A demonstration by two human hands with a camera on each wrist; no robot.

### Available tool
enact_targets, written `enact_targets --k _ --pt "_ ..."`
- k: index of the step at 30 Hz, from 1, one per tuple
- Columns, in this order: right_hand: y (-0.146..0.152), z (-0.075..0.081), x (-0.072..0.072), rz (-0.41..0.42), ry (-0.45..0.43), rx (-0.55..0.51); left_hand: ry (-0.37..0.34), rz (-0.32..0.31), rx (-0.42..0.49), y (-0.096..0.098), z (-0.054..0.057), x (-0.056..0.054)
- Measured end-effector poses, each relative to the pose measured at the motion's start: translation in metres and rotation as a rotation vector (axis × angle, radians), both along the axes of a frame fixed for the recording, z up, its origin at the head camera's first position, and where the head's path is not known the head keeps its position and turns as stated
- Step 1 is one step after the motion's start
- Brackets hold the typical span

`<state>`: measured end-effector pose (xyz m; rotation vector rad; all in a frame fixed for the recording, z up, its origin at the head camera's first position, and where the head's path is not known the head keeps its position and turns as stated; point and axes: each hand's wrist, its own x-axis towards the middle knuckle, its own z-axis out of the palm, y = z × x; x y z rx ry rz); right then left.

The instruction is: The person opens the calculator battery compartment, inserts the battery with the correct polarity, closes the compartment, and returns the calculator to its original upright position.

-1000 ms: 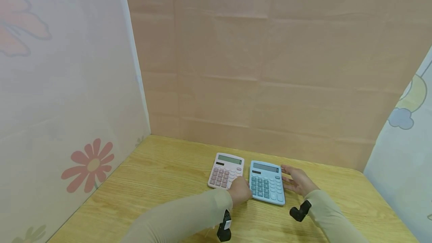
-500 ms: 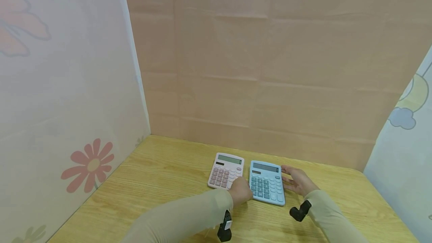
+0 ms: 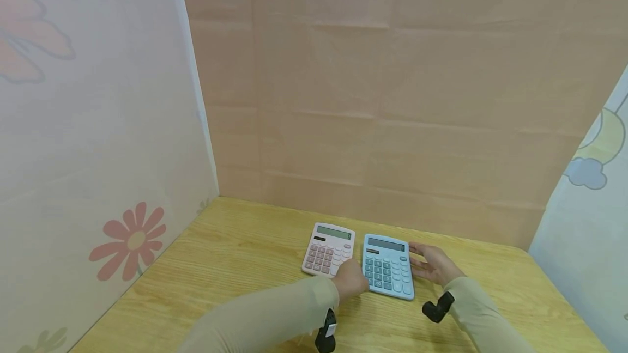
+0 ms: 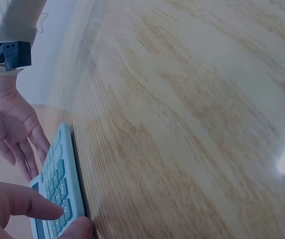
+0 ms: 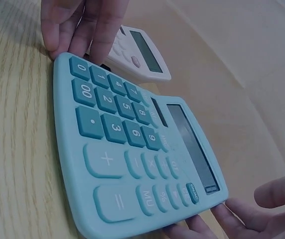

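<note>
A light-blue calculator (image 3: 387, 267) lies keys up on the wooden table, its display toward the back. My left hand (image 3: 350, 278) is at its lower left corner. In the left wrist view, a nearly straight finger (image 4: 40, 205) reaches over beside the 0 key, with the thumb (image 4: 78, 229) at the near edge. On the opposite side, my right hand (image 3: 434, 264) touches the right edge with loosely spread fingers (image 5: 232, 216). Just left of the blue calculator sits a pink calculator (image 3: 330, 247), its lower right corner hidden by my left hand in the head view.
The wooden table (image 3: 235, 249) extends to the left and right of both calculators. A tan backdrop (image 3: 382, 124) rises behind its far edge. Patterned panels flank it, the left one (image 3: 122, 168) with a red flower. Both wrists wear black cameras.
</note>
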<state>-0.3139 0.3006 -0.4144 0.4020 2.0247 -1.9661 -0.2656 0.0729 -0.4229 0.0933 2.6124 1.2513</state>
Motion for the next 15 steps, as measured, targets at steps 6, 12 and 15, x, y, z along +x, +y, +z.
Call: enact_targets --k 6,12,15 --pt "0.005 0.016 0.008 0.118 0.08 0.13 0.08 -0.074 0.034 -0.01 0.007 -0.003" --pt "0.003 0.052 0.02 0.186 0.316 0.491 0.253 -0.102 0.085 -0.035 0.037 -0.023" --pt "-0.001 0.067 0.029 0.148 0.463 0.682 0.419 -0.105 -0.043 -0.049 0.049 -0.036"
